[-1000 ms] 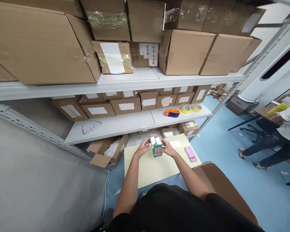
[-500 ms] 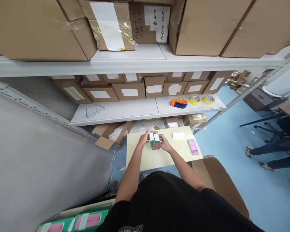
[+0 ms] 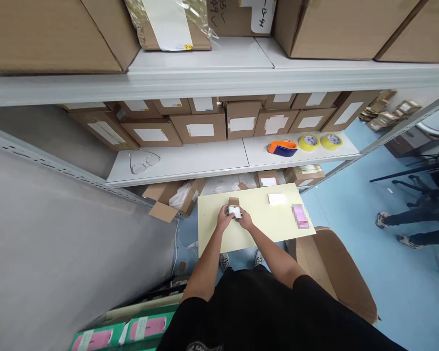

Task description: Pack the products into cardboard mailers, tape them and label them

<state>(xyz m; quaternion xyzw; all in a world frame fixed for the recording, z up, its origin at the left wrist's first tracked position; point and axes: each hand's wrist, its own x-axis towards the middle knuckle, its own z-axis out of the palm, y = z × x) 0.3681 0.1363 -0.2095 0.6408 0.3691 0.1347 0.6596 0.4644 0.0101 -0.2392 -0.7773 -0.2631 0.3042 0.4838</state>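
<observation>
Between my hands is a small carton (image 3: 234, 211) with its brown flap standing up at the far side and white contents showing at its open top. My left hand (image 3: 224, 217) is closed on the carton's left side. From the other side, my right hand (image 3: 245, 219) grips it too. The carton is over the pale yellow tabletop (image 3: 256, 229); whether it rests on it I cannot tell. Farther right on the table lie a white rectangular item (image 3: 277, 199) and a blurred pink item (image 3: 300, 216).
A shelf (image 3: 190, 163) above the table carries glasses (image 3: 145, 162), an orange-and-blue tape dispenser (image 3: 282, 148), yellow tape rolls (image 3: 309, 142) and labelled boxes (image 3: 200, 129). Open cartons stand left (image 3: 164, 200) and right (image 3: 346, 263) of the table. A person's legs (image 3: 420, 220) show at right.
The carton has been tilted, so its green front no longer shows and its top opening faces me. My hands have shifted lower around it, and the view has moved.
</observation>
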